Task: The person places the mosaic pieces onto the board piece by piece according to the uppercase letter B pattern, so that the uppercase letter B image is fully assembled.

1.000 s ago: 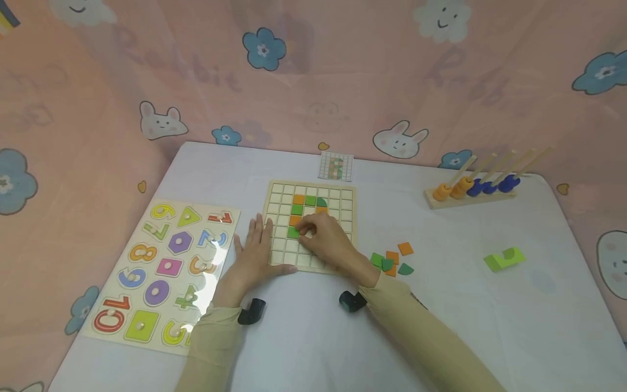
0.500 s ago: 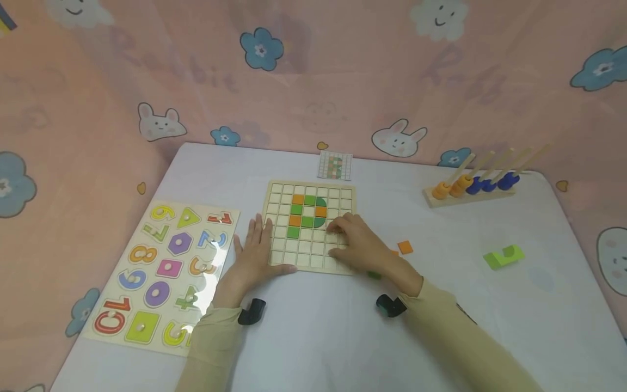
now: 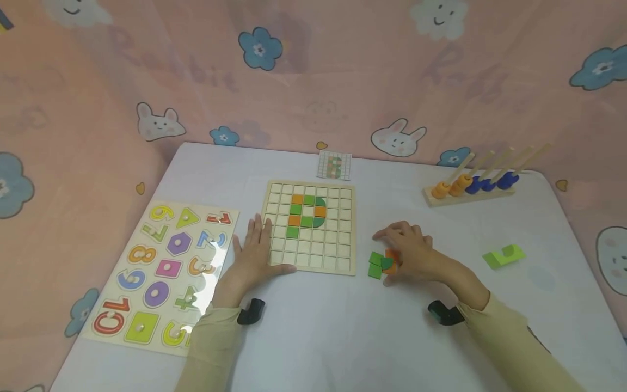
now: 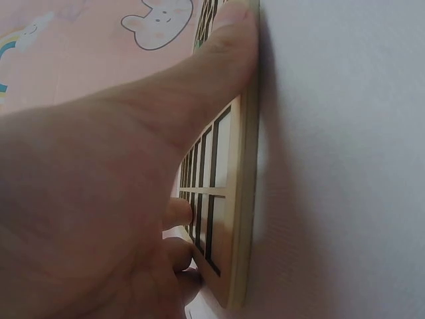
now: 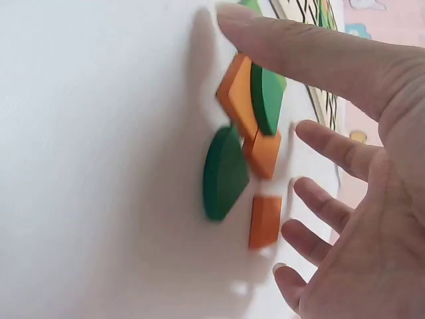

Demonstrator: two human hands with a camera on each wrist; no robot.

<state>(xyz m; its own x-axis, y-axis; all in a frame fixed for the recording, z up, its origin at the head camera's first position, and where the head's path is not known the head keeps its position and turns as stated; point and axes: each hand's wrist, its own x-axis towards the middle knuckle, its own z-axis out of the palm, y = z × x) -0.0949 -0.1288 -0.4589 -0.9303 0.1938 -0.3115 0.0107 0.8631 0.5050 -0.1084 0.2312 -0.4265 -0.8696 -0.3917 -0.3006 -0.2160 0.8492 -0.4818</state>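
Observation:
My left hand [image 3: 252, 258] lies flat at the left edge of a wooden grid board [image 3: 338, 237], its thumb along the near edge; the left wrist view shows the thumb [image 4: 222, 60] over the rim. Green and orange tiles [image 3: 307, 221] sit in the grid in the outline of a letter P. To the right of the board, my right hand [image 3: 413, 250] is over a small pile of loose tiles [image 3: 375, 271], fingers spread and holding nothing. The right wrist view has a dark green quarter-round tile [image 5: 226, 176] and an orange square tile [image 5: 265, 222] below the fingers.
A pattern card [image 3: 334, 165] lies behind the board. On the left is a number-and-shape peg puzzle [image 3: 168, 256]. A bead stacker with wooden rods [image 3: 470, 196] stands at the back right, and a light green notched block [image 3: 504, 257] lies in front of it.
My right hand has moved right, off the board, to the loose tiles. A dark green rounded tile now shows in the grid at the P's lower curve. The left hand stays put.

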